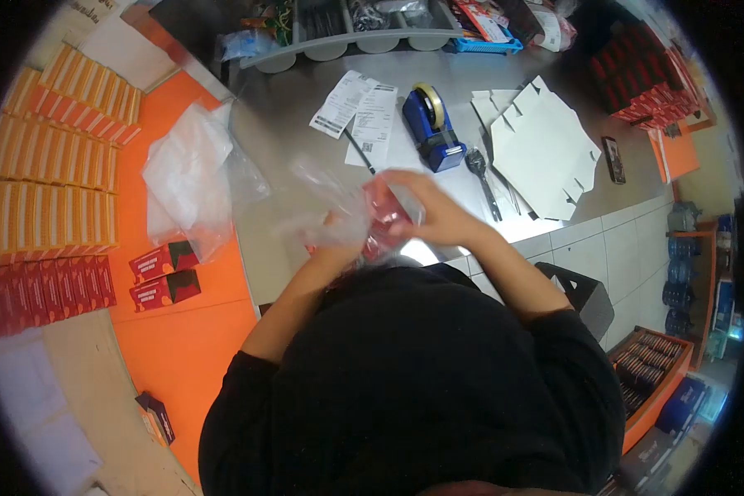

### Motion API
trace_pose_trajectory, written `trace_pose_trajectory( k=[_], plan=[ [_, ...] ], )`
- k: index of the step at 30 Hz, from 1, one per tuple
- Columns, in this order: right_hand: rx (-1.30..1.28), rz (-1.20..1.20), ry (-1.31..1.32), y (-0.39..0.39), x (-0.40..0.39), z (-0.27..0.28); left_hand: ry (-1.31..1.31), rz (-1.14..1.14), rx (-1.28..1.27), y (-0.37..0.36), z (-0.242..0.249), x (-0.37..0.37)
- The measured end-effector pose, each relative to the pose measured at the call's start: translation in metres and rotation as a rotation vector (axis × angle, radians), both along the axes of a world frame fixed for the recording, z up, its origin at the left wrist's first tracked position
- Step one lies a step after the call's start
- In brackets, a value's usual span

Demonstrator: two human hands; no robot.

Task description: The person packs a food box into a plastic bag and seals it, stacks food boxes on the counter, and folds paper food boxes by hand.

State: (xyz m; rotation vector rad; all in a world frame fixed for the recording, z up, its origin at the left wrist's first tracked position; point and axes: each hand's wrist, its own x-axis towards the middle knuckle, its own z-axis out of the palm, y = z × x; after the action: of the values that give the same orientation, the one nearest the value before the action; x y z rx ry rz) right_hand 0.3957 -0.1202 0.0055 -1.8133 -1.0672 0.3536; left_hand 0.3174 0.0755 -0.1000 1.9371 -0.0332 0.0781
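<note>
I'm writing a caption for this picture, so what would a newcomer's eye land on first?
Probably the bright orange surface on the left, with yellow-and-white boxes stacked in rows along its left side. Next, the blue tape dispenser on the metal table, beyond the hands. Then the red item in clear plastic at the right hand, close to the black-clad body.

a red packet [382, 217] in clear plastic [326, 183], held just above the metal counter [293, 178]
</note>
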Motion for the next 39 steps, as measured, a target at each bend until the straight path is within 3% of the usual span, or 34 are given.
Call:
trace_pose_trajectory(
  k=[2, 4, 5, 6, 8, 9, 11, 12, 14, 15, 17, 18, 20, 24, 27, 29, 30, 32, 33, 34, 36, 37, 39],
  plan=[
    [-0.105, -0.279, -0.068, -0.029, 0.013, -0.029, -0.071, 0.107, 0.164, 0.015, -0.003, 0.011],
    [-0.191, -0.524, -0.169, -0.056, 0.030, -0.037, -0.278, 0.166, 0.512, 0.024, 0.034, 0.015],
    [-0.247, -0.645, -0.157, -0.070, 0.036, -0.046, -0.489, 0.211, 0.856, 0.029, 0.047, 0.017],
    [-0.378, -0.718, -0.198, -0.085, 0.041, -0.050, -0.489, 0.209, 0.862, 0.039, 0.042, 0.018],
    [-0.533, -0.810, -0.144, -0.106, 0.041, -0.067, -0.015, 0.231, 0.252, 0.061, 0.028, 0.021],
    [-0.594, -0.844, -0.181, -0.110, 0.039, -0.076, -0.017, 0.230, 0.254, 0.066, 0.033, 0.021],
    [-0.618, -0.863, -0.160, -0.117, 0.038, -0.090, -0.211, 0.202, 0.766, 0.070, 0.043, 0.020],
    [-0.644, -0.881, -0.137, -0.118, 0.037, -0.091, -0.210, 0.200, 0.768, 0.069, 0.041, 0.020],
    [-0.671, -0.896, -0.125, -0.119, 0.036, -0.092, -0.215, 0.254, 0.109, 0.065, 0.035, 0.021],
    [-0.701, -0.909, -0.116, -0.120, 0.036, -0.093, -0.216, 0.251, 0.110, 0.059, 0.049, 0.020],
    [-0.708, -0.919, -0.107, -0.121, 0.037, -0.095, -0.311, 0.239, 0.939, 0.043, 0.090, 0.016],
    [-0.718, -0.924, -0.099, -0.121, 0.037, -0.096, -0.313, 0.240, 0.938, 0.042, 0.093, 0.017],
    [-0.724, -0.915, -0.087, -0.121, 0.038, -0.098, -0.113, 0.183, 0.473, 0.041, 0.095, 0.022],
    [-0.777, -0.899, -0.065, -0.122, 0.038, -0.102, -0.249, 0.217, 0.456, 0.031, 0.078, 0.027],
    [-0.746, -0.921, -0.076, -0.124, 0.036, -0.108, -0.222, 0.224, 0.230, 0.019, 0.086, 0.026],
    [-0.727, -0.973, 0.015, -0.124, 0.037, -0.106, -0.063, 0.063, 0.140, 0.017, 0.093, 0.025],
    [-0.708, -1.019, 0.111, -0.124, 0.038, -0.106, -0.065, 0.065, 0.142, 0.022, 0.086, 0.026],
    [-0.677, -1.015, 0.104, -0.133, 0.037, -0.117, -0.283, -0.276, 0.549, 0.037, 0.067, 0.027],
    [-0.649, -1.014, 0.095, -0.139, 0.037, -0.120, -0.285, -0.273, 0.551, 0.037, 0.092, 0.022],
    [-0.646, -1.012, 0.091, -0.142, 0.036, -0.117, -0.169, -0.292, 0.349, 0.034, 0.139, 0.013],
    [-0.625, -1.002, 0.056, -0.148, 0.032, -0.103, -0.027, -0.326, 0.053, 0.059, 0.153, 0.013],
    [-0.624, -0.998, 0.052, -0.149, 0.029, -0.092, 0.001, -0.342, -0.040, 0.087, 0.132, 0.024],
    [-0.604, -0.960, 0.174, -0.150, 0.023, -0.071, 0.296, -0.131, -0.368, 0.116, 0.095, 0.047]
  ],
)
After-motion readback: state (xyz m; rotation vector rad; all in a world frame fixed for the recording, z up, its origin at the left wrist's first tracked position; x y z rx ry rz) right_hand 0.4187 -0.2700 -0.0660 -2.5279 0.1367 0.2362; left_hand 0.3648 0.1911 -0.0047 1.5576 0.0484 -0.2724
